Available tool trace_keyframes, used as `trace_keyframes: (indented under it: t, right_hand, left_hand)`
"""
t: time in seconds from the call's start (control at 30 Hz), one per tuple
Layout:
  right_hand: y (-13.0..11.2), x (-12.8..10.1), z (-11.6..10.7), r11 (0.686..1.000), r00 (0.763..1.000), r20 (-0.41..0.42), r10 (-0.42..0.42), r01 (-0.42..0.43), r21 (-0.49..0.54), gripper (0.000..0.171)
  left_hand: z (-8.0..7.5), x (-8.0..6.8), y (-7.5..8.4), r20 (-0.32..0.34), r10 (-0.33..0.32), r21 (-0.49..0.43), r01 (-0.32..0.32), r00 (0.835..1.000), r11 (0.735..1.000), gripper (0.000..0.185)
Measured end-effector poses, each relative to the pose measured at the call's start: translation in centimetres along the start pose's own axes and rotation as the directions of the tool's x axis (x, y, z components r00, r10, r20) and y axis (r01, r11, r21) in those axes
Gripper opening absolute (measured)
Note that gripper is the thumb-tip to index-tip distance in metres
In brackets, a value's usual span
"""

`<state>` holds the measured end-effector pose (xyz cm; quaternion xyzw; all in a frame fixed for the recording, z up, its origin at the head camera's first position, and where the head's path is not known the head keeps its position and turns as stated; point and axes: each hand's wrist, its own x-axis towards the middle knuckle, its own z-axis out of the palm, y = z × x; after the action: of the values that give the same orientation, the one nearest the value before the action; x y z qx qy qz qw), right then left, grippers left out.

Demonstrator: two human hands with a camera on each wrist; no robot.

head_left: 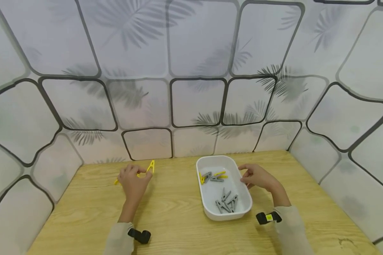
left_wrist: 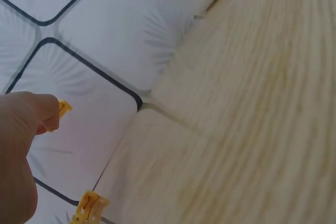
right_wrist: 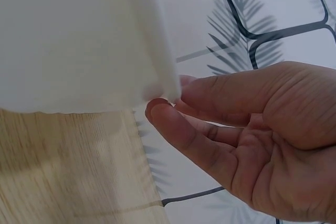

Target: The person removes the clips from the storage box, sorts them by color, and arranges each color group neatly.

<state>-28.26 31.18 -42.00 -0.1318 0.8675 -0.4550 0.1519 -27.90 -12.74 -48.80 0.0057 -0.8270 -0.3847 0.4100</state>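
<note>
The left hand (head_left: 133, 182) sits left of centre in the lower half of the head view, on the wooden table (head_left: 178, 212). Its fingers are curled and pinch a yellow clothespin (head_left: 151, 166), which stands open-legged above the fingertips, close to the base of the wall. A second yellow clothespin (head_left: 116, 181) lies on the table at the left edge of that hand; contact cannot be told. In the left wrist view, the hand (left_wrist: 21, 145) fills the lower left corner, with a yellow tip (left_wrist: 64, 108) showing at the fingertip and another yellow clothespin piece (left_wrist: 89, 209) at the bottom edge.

The right hand (head_left: 256, 177) is right of centre in the head view, at the right rim of the white plastic tray (head_left: 207, 209). Its fingers are loosely curved and hold nothing. In the right wrist view, the hand (right_wrist: 252, 145) occupies the right half of the frame, and a fingertip (right_wrist: 157, 111) touches the tray wall (right_wrist: 79, 40) that fills the upper left.

The tray stands at centre of the table. At its far end lie yellow and grey clothespins (head_left: 214, 176); at its near end lies a cluster of grey clothespins (head_left: 227, 203).

Each wrist carries a black camera mount; the right mount (head_left: 268, 217) bears a small yellow label, its writing too small to read. The wall panels (head_left: 191, 71) show dark rounded outlines and grey palm-leaf prints. No readable brand or text appears.
</note>
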Motion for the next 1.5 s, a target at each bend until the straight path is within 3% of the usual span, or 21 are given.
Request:
trace_keyframes:
  t: [0.27, 0.57, 1.5]
  right_hand:
    - [0.3, -0.1, 0.1, 1.000, 1.000, 0.005, 0.006, -0.006, 0.009, 0.052]
    - [-0.1, -0.1, -0.1, 1.000, 1.000, 0.001, 0.000, 0.000, -0.003, 0.053]
    - [0.1, 0.0, 0.1, 1.000, 1.000, -0.010, 0.015, -0.016, -0.010, 0.051]
  left_hand:
    - [-0.1, -0.7, -1.5, 0.052, -0.188, 0.094, 0.183, 0.981, 0.979, 0.012]
    - [-0.2, -0.7, -1.7, 0.067, -0.275, 0.200, 0.257, 0.959, 0.945, 0.013]
    - [-0.2, -1.2, -2.2, 0.131, -0.339, 0.247, 0.301, 0.931, 0.921, 0.015]
